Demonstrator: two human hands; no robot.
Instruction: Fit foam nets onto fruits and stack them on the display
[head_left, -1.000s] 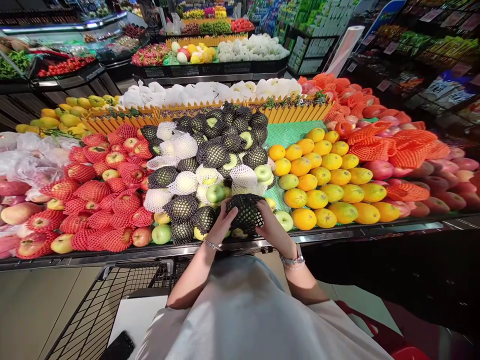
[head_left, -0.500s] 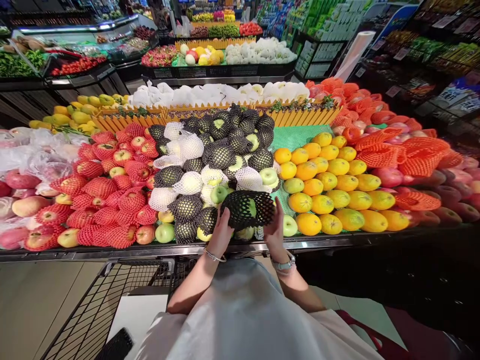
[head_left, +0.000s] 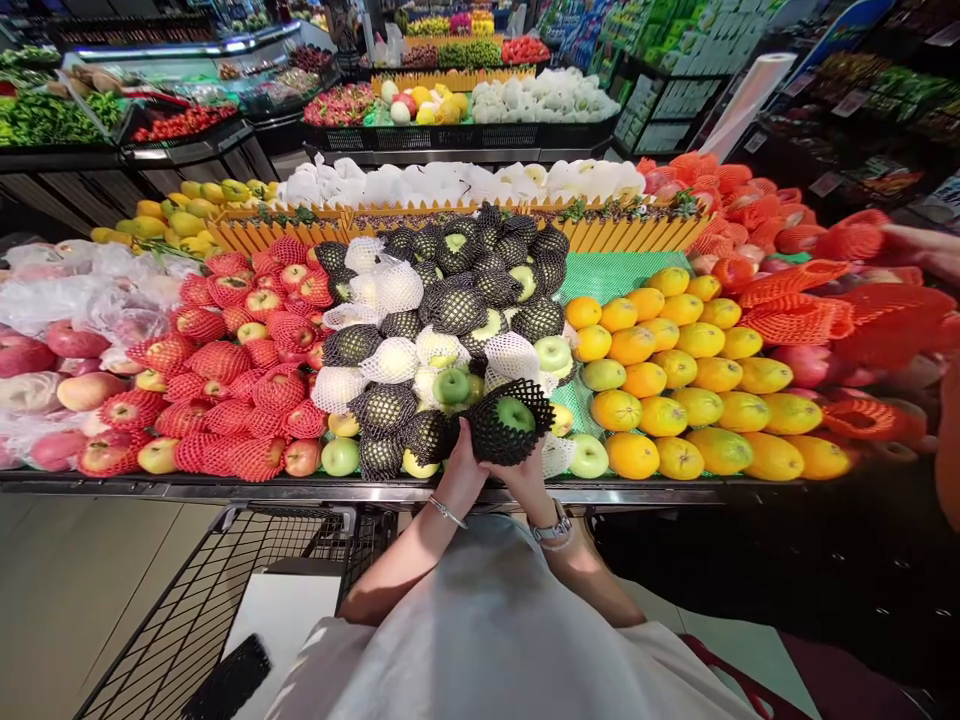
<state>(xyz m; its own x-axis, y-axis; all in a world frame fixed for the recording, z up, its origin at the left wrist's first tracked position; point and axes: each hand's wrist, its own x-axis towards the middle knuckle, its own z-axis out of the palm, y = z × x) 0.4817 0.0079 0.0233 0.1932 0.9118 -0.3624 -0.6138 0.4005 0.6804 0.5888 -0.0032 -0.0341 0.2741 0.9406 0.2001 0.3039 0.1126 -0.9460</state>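
Note:
Both my hands hold one green apple (head_left: 515, 413) wrapped in a black foam net (head_left: 495, 440), just above the front edge of a fruit display. My left hand (head_left: 461, 468) grips the net's left side and my right hand (head_left: 525, 477) cups it from below. The apple's green top shows through the net's opening. Right behind it lies a pile of green apples (head_left: 452, 385) in black and white nets.
Red-netted apples (head_left: 247, 390) lie to the left and oranges (head_left: 675, 380) to the right. The metal edge of the display (head_left: 225, 488) runs across. A wire shopping cart (head_left: 195, 600) stands at lower left. Another person's hand (head_left: 922, 245) reaches in at far right.
The netted apple has been turned between my hands so its green top now shows through the net's opening. Another person's hand has appeared at far right.

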